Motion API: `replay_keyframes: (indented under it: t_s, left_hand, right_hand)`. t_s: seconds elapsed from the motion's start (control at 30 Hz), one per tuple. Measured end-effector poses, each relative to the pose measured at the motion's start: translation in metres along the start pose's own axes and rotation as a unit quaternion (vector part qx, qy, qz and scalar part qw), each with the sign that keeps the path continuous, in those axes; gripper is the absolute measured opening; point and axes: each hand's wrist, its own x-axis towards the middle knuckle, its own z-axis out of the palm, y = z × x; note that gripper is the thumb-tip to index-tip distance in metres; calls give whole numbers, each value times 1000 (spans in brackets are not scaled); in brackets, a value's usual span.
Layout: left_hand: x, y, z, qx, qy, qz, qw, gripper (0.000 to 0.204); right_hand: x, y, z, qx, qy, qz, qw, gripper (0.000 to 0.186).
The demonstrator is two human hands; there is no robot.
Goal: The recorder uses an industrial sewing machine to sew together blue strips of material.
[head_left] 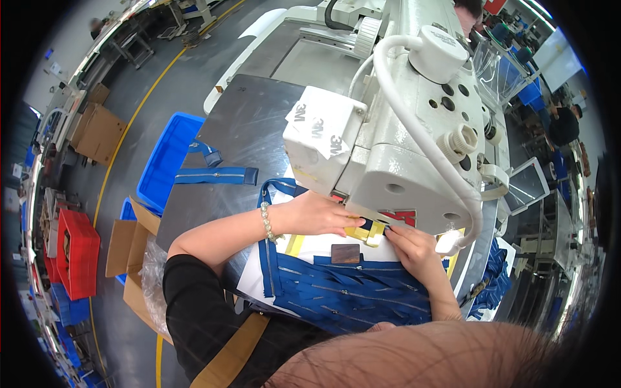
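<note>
Both my hands meet under the head of a white industrial sewing machine (401,155). My left hand (314,215), a beaded bracelet at its wrist, has its fingers together, pressing a dark blue zipper piece (367,224) at a yellow frame (373,238). From the right, my right hand (414,251) pinches the same piece at the frame's other side. My fingertips partly hide the piece. Just in front of the frame lies a small dark wooden block (345,253). Many blue zippers (343,291) are spread in overlapping rows on the table nearest me.
More blue zippers (217,175) lie on the metal tabletop (242,123) at left. Beside the table stand a blue bin (169,155) and an open cardboard box (123,249). A blue heap (493,281) lies at right. A red crate (77,252) sits across the floor.
</note>
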Motion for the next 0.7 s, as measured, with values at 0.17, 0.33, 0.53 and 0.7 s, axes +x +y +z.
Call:
replay_keyframes:
  t_s: [0.17, 0.33, 0.53, 0.7]
  left_hand:
    - [-1, 2, 1, -59, -20, -27, 998, 43]
    - [-2, -1, 7, -44, -12, -15, 999, 43]
    - [1, 2, 4, -31, 14, -13, 999, 43]
    - [2, 3, 5, 23, 24, 8, 999, 47]
  right_hand:
    - [2, -2, 0, 11, 16, -3, 1000, 23]
    - [3, -4, 0, 6, 15, 6, 1000, 23]
    - [-3, -1, 3, 3, 5, 25, 1000, 24]
    - [-1, -3, 3, 9, 3, 32, 999, 25]
